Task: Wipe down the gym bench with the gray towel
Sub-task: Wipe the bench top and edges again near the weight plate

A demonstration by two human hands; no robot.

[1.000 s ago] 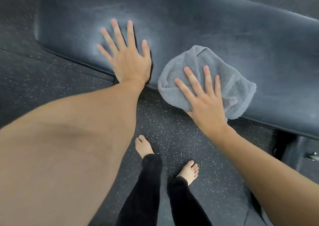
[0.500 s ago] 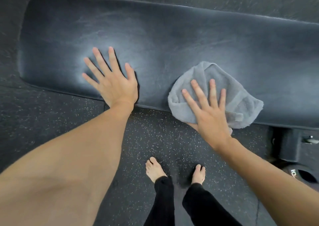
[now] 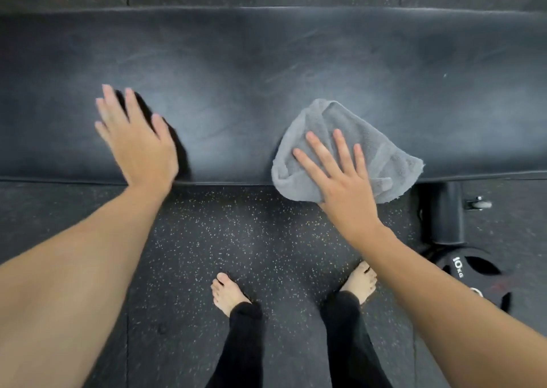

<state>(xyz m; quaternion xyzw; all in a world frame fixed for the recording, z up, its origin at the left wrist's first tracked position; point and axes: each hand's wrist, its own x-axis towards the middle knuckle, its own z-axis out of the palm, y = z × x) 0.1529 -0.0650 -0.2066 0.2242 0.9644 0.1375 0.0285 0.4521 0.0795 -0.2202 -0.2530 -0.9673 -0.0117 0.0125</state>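
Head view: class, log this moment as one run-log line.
right hand flat on gray towel | towel at near edge of bench | left hand open on bench

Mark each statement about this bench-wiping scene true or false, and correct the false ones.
1. The right hand presses flat on the towel. True.
2. The left hand holds a second towel. False: it rests bare on the bench.
3. The towel hangs partly over the bench's near edge. True.
4. The person wears shoes. False: both feet are bare.
5. A weight plate marked 10 kg lies on the floor. True.
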